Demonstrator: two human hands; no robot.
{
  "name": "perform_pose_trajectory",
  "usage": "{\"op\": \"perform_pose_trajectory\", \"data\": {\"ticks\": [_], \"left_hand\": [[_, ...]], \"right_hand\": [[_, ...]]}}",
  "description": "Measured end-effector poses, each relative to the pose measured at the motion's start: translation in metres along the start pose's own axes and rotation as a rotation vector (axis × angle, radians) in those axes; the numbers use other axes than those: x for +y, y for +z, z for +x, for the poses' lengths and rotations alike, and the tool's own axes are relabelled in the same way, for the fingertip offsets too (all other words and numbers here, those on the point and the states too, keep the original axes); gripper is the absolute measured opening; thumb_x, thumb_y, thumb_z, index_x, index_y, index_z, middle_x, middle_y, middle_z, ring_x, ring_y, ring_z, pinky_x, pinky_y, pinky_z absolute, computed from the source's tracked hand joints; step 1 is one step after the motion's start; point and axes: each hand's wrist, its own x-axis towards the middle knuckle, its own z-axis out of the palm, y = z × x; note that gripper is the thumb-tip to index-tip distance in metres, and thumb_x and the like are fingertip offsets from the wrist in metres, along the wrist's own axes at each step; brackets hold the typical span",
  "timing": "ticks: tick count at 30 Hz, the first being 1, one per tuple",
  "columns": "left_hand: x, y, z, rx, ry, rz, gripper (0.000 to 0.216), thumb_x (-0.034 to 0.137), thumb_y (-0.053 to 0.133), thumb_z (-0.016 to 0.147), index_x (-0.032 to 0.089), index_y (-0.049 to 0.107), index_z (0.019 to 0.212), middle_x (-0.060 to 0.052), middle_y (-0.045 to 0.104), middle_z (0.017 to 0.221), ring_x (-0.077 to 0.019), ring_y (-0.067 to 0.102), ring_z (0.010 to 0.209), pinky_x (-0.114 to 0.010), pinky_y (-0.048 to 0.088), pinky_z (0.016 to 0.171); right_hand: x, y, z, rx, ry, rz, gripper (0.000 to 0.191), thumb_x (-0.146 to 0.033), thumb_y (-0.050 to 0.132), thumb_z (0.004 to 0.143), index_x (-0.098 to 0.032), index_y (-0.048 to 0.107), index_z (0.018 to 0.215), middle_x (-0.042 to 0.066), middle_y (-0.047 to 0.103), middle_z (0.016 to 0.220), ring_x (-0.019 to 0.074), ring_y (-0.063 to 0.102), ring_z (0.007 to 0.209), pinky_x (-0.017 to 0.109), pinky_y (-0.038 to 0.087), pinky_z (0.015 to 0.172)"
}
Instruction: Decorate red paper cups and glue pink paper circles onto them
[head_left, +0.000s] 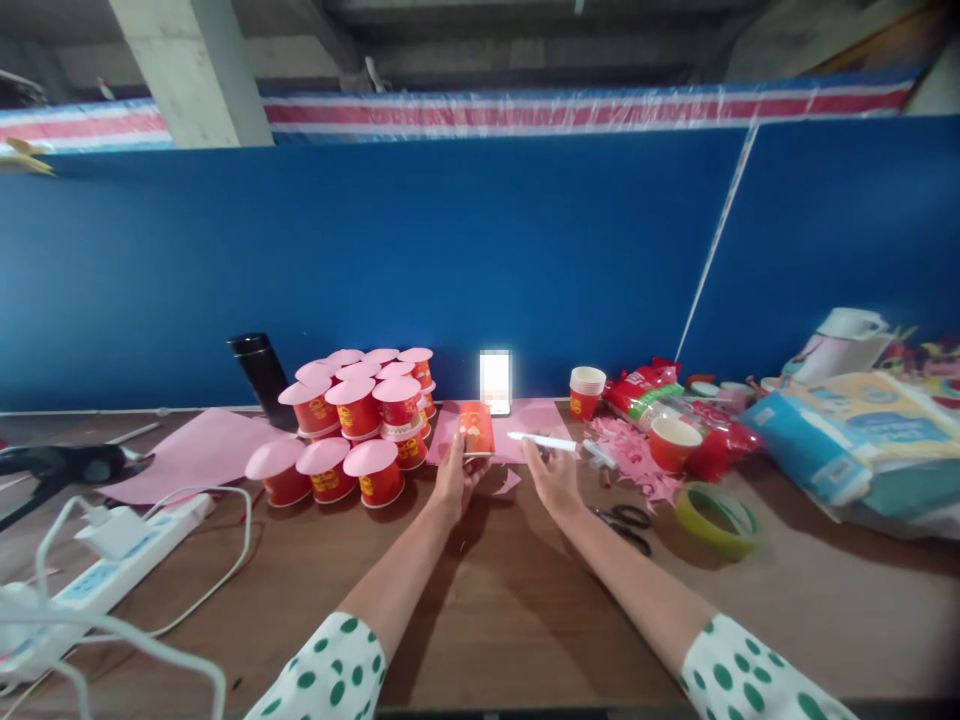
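Observation:
My left hand (454, 478) is closed around a red paper cup (476, 429), holding it upright over a pink paper sheet (525, 420). My right hand (551, 475) grips a white pen-like stick (544, 441) that points left toward the cup. Just left of the cup stands a stack of several red cups capped with pink paper discs (356, 420). A lit phone (495, 381) leans against the blue wall behind the cup.
Scissors (626, 525) and a green tape roll (716, 518) lie right of my right hand, beside pink paper scraps (634, 455) and open red cups (675, 443). Bags (847, 440) fill the right side. A power strip with cables (120, 555), a black flask (259, 380) and a pink sheet (199, 450) sit on the left.

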Motion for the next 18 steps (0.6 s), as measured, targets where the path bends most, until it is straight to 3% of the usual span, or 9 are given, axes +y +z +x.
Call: {"op": "perform_pose_trajectory", "data": {"ticks": [11,18], "left_hand": [[-0.018,0.016,0.009,-0.014,-0.048,-0.060,0.045,0.053,0.065,0.076,0.017,0.061,0.103,-0.008,0.068,0.094,-0.0159,0.065,0.079,-0.030,0.054,0.076],[-0.025,0.009,0.008,-0.045,-0.114,-0.091,0.041,0.052,0.060,0.080,0.017,0.062,0.103,-0.008,0.068,0.096,-0.0150,0.064,0.080,-0.029,0.053,0.078]], "right_hand": [[0.022,-0.007,-0.001,-0.023,-0.130,-0.178,0.016,-0.032,0.054,0.087,-0.018,0.058,0.080,0.002,0.061,0.071,0.0145,0.056,0.060,0.026,0.047,0.059],[0.017,-0.005,-0.010,-0.042,-0.030,0.021,0.015,-0.034,0.055,0.088,-0.018,0.056,0.088,0.004,0.062,0.076,0.0161,0.061,0.066,0.027,0.052,0.061]]}}
